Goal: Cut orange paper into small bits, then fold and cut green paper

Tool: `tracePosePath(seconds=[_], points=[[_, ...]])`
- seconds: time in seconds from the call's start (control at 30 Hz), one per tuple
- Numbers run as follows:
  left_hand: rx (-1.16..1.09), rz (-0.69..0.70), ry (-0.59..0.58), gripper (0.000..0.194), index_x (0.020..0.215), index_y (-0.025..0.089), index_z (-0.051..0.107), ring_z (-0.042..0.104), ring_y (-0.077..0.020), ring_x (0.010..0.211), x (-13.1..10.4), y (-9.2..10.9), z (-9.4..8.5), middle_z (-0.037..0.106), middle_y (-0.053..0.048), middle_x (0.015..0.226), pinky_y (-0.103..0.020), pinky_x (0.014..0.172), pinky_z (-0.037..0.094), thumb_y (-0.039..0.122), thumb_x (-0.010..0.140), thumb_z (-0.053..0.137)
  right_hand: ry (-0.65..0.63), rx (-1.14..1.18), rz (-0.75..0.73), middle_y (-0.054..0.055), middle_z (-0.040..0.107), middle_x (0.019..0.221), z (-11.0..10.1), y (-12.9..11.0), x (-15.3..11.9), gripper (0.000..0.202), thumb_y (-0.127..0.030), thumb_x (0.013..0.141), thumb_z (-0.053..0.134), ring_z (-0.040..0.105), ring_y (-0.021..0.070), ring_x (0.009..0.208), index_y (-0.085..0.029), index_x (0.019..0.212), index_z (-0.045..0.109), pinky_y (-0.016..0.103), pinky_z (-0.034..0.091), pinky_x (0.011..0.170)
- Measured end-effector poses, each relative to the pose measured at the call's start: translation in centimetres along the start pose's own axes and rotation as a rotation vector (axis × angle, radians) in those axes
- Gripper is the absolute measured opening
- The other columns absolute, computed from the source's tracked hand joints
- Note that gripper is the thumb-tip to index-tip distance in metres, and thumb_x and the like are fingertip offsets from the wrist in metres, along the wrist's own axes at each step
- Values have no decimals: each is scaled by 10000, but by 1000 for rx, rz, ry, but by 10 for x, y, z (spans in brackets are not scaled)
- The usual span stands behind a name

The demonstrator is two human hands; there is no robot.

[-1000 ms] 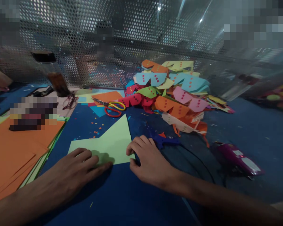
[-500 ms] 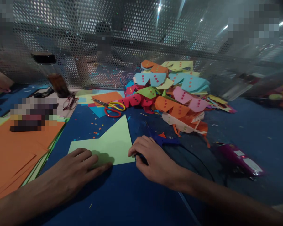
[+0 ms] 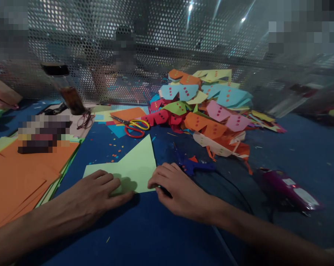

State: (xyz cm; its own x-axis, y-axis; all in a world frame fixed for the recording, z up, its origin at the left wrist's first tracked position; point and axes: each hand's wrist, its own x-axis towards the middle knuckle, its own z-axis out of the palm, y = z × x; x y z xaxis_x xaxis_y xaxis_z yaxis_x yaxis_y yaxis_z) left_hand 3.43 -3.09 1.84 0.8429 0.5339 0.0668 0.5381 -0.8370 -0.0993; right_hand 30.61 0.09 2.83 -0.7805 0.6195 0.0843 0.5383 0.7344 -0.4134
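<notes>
A folded sheet of pale green paper (image 3: 139,160) lies on the blue tabletop, its upper part rising to a point. Across its lower left part rests my left hand (image 3: 98,192), fingers slightly bent and thumb stretched along the bottom edge. My right hand (image 3: 178,190) is at the lower right corner of the sheet, its fingers curled and closed on the edge; the fingertips are partly hidden. Just beyond the right hand is a blue glue gun (image 3: 196,165) with a black cord. Scissors (image 3: 135,129) with red and yellow handles lie behind the paper's point.
Folded paper cut-outs (image 3: 180,92) in several colours are heaped at the back. An orange paper stack (image 3: 17,173) lies at left, near glasses (image 3: 85,119) and a bottle (image 3: 72,99) of dark liquid. A purple packet (image 3: 289,188) lies at right. Another person's hand (image 3: 4,92) shows far left.
My right hand has shifted slightly left over the paper's corner. The left hand stays pressed on the sheet. The whole view has moved a little.
</notes>
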Motion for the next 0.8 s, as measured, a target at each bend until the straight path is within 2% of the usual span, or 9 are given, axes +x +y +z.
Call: tracePosePath(seconds=[0.2,0.43,0.8], points=[[-17,-4,12,475,1305,302,471,496,-207,748,-5,-4,7,552,-29,861,-341,687,343,125,868,523,-15,18,2,38,634,1029,-2,1,0,251,-41,829,494,499,187,977,-203,980,613,342,332,841],[-15,-54,6,445,1264,292,511,490,-217,754,-10,-2,2,569,-36,861,-355,702,352,97,864,506,-21,24,5,32,632,1033,-2,0,0,259,-35,825,497,495,189,979,-205,984,611,343,326,844],[-76,-10,65,452,1296,265,525,537,-235,839,-31,-10,13,618,-70,963,-365,721,402,105,879,454,-22,40,1,49,632,1023,0,4,0,232,-57,837,495,495,197,973,-203,977,610,353,319,847]])
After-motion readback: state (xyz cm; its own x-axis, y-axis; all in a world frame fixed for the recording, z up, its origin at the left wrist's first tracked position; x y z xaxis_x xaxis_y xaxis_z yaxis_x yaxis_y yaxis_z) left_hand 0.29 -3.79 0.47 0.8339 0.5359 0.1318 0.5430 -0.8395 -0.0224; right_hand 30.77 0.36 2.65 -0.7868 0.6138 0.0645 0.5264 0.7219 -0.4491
